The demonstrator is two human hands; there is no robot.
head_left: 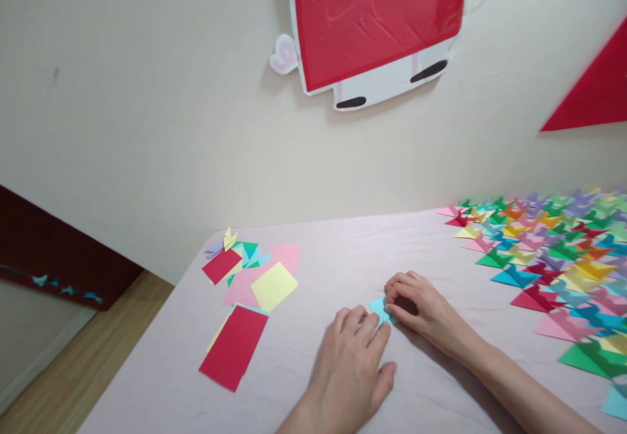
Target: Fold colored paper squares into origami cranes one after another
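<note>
left hand (350, 362), palm down with its fingers loosely spread, rests at lower centre of the frame, fingertips at the near left edge of a small light-blue paper (377, 306); the right hand (418, 302) curls over the paper's right side, thumb and fingers rounded into a loop, though whether they pinch it i cannot tell. the paper lies just right of centre on the pale cloth (343, 258), partly hidden by both hands. being so small, it could twist or slide if the left fingertips press too lightly, and any crease might then run crooked. wrinkles in the cloth could also soften a fold pressed there. the right forearm slants near the rows of folded paper pieces (592, 269) at right, so an outward elbow swing might knock some askew. the red sheet (235, 349) at lower left, well apart, seems at less risk.
</note>
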